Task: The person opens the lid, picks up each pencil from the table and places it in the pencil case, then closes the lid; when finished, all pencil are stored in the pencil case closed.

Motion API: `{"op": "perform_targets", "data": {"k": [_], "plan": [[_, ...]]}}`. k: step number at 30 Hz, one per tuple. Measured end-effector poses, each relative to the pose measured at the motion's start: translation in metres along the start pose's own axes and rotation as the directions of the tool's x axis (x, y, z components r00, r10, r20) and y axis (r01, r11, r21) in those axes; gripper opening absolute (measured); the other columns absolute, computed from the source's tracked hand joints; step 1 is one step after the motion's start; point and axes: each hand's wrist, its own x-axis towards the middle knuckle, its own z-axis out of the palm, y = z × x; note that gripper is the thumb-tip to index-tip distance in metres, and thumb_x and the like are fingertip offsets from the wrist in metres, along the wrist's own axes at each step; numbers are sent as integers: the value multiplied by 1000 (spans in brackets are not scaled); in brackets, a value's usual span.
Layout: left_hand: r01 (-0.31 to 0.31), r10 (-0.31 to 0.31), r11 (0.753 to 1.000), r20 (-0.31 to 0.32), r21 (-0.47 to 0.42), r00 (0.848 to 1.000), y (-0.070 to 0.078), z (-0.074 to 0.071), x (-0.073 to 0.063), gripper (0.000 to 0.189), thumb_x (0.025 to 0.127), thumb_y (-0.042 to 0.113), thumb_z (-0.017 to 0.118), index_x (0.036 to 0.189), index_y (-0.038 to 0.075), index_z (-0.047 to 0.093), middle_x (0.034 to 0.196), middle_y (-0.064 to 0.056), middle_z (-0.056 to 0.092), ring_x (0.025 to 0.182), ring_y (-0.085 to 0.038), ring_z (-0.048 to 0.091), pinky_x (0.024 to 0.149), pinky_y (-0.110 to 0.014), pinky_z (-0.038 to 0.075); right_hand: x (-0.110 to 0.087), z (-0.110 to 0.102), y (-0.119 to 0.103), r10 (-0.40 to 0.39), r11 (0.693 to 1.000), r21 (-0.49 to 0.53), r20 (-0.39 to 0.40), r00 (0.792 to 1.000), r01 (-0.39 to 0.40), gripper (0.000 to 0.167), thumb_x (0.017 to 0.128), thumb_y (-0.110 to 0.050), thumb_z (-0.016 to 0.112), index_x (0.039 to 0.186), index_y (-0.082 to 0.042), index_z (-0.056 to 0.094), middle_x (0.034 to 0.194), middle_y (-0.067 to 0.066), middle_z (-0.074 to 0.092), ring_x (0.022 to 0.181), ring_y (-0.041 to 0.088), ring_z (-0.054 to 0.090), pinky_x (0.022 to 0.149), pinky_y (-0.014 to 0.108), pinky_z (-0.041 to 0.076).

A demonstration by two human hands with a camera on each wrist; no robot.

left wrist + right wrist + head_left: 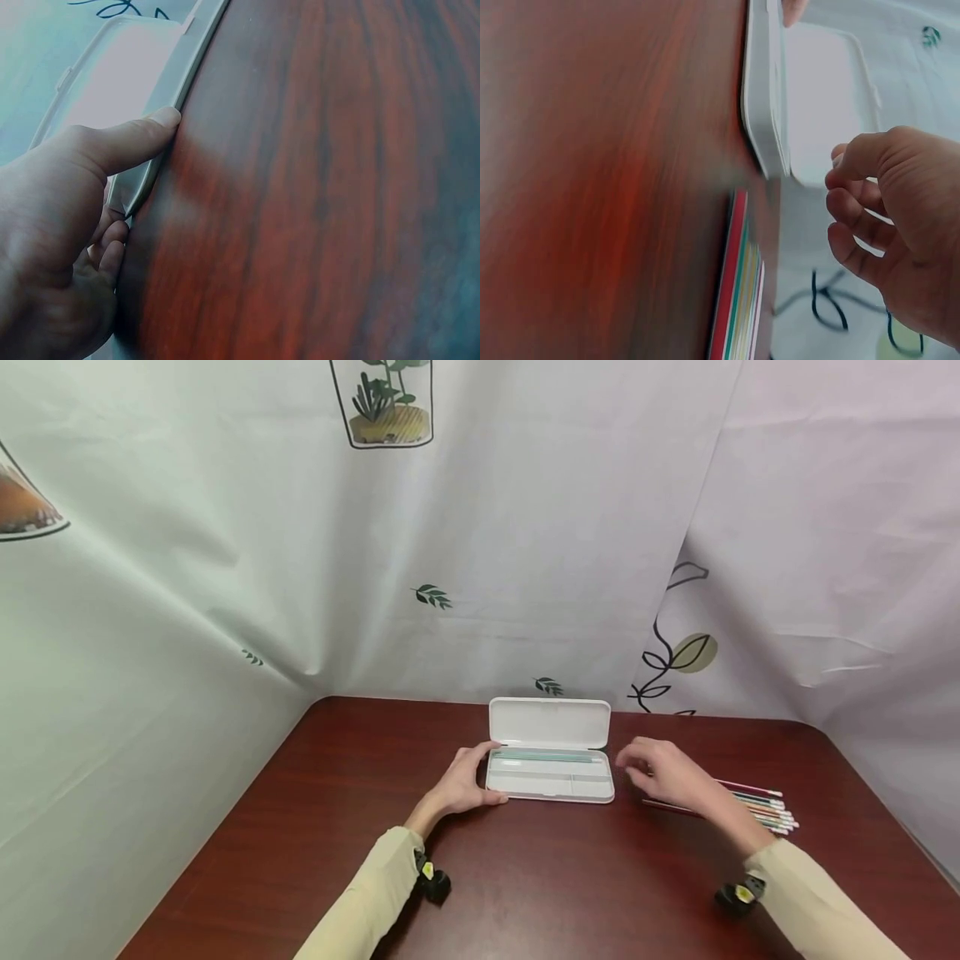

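Note:
A white pencil case (551, 787) lies with its lid raised at the back of the table. Pale blue-green pencils (547, 756) rest in its rear compartment; its front compartments show bare white. My left hand (461, 781) holds the case's left end, thumb at the front edge and fingers toward the back; in the left wrist view the thumb (142, 139) presses its rim. Beside the right end hovers my right hand (667, 772), fingers loosely bent, nothing visible in them. Under and behind that hand lies a bundle of colored pencils (768, 810), partly hidden by the forearm.
The dark red wooden table (570, 885) ends at a pale patterned cloth (525, 568) hanging behind the case. Cloth also rises along the left and right sides. Each wrist carries a small black camera (435, 885).

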Motion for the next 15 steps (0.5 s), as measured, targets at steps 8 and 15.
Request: {"op": "perform_targets", "data": {"k": [8, 15], "plan": [[8, -8, 1000, -1, -7, 1000, 0, -1, 1, 88, 71, 21, 91, 146, 11, 47, 132, -20, 49, 124, -32, 43, 101, -48, 39, -65, -35, 16, 16, 995, -95, -90, 996, -24, 31, 66, 12, 79, 88, -8, 70, 83, -6, 62, 70, 6, 53, 58, 30, 47], [5, -5, 1000, 0, 2, 1000, -2, 1, 1, 88, 71, 22, 91, 146, 11, 47, 132, -20, 49, 125, -32, 43, 102, -48, 39, -114, -49, 26, 72, 983, -161, -119, 990, -91, 38, 59, 12, 81, 84, -13, 68, 80, -10, 58, 68, 3, 51, 57, 22, 42]]}}
